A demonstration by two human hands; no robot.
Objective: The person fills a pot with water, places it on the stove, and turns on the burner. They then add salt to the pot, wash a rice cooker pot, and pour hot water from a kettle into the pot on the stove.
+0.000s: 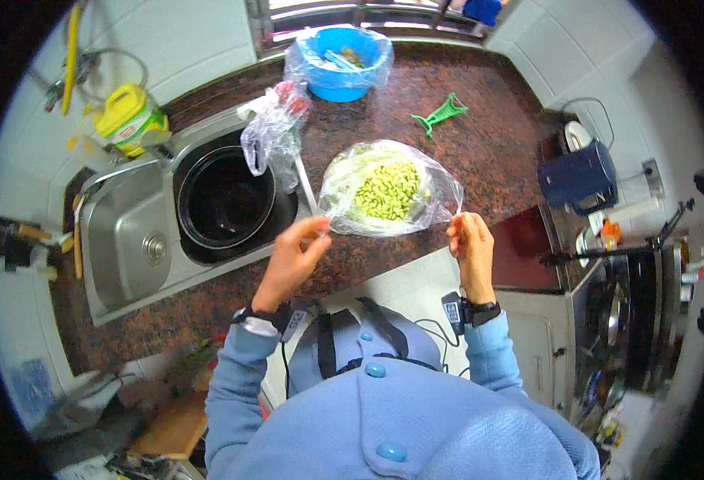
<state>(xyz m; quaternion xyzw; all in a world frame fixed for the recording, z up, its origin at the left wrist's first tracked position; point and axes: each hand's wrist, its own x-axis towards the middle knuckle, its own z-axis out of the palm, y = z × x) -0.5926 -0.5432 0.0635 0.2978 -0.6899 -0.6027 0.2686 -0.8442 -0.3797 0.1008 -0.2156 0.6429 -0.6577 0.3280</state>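
Many small chopped pieces of a green vegetable (388,192) lie in a clear plastic bag (341,171) on the granite counter. The bag's mouth is spread wide and faces up, so its contents show. At the near left corner of the bag, my left hand (295,255) pinches the film between thumb and fingertips. My right hand (473,252) grips the opposite edge, pulling a strip of film up toward the right. Both hands are just past the counter's front edge, with straps and small devices on the wrists.
Left of the bag is a steel sink (125,240) with a black basin (226,198). Crumpled plastic bags (277,135) lie beside it, over a white rod (306,183). Behind stand a film-lined blue tub (339,90) and a green peeler (446,112). A dark blue appliance (577,177) is at right.
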